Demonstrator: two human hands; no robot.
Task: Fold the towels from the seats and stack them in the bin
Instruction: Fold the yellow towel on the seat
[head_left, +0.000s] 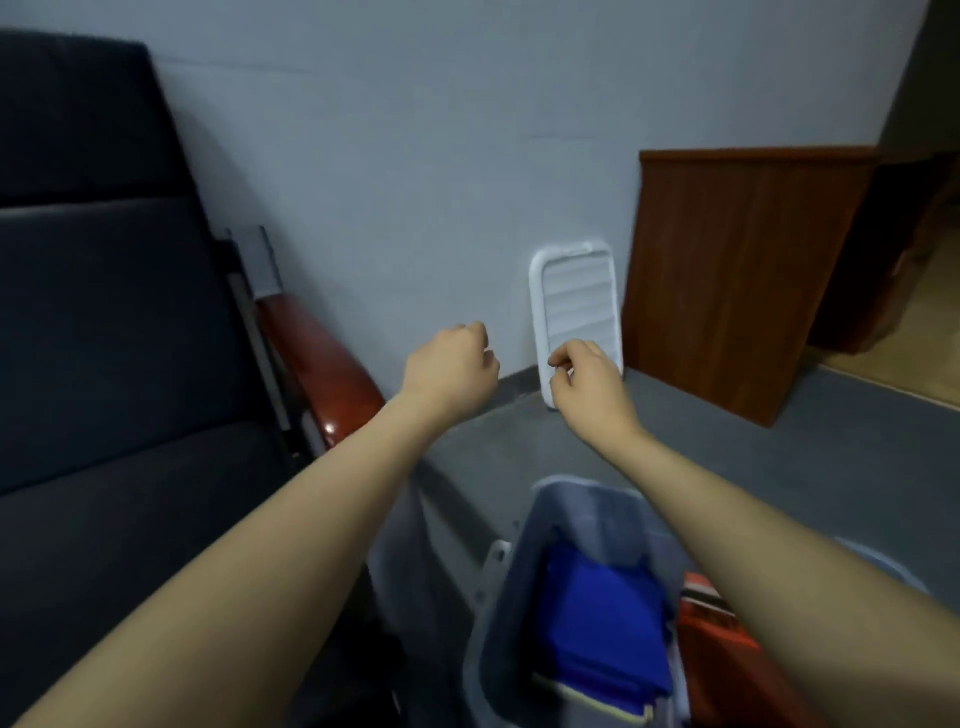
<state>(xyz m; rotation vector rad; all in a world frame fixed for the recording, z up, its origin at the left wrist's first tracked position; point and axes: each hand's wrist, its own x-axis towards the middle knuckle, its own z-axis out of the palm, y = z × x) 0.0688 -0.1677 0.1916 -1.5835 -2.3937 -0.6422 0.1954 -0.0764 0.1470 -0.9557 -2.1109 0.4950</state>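
Your left hand and right hand both hang curled with nothing visibly in them, out past the grey plastic bin's far rim. The folded blue towel lies inside, below and nearer your right arm. The dark upholstered seat sits left.

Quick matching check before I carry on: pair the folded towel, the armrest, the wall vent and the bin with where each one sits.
Things:
1. folded blue towel
2. wooden armrest
3. white vent
4. grey bin

Places:
A. low on the wall, behind the right hand
B. on the floor under the right forearm
C. inside the bin
D. beside the dark seat

Pairs: 1-C, 2-D, 3-A, 4-B
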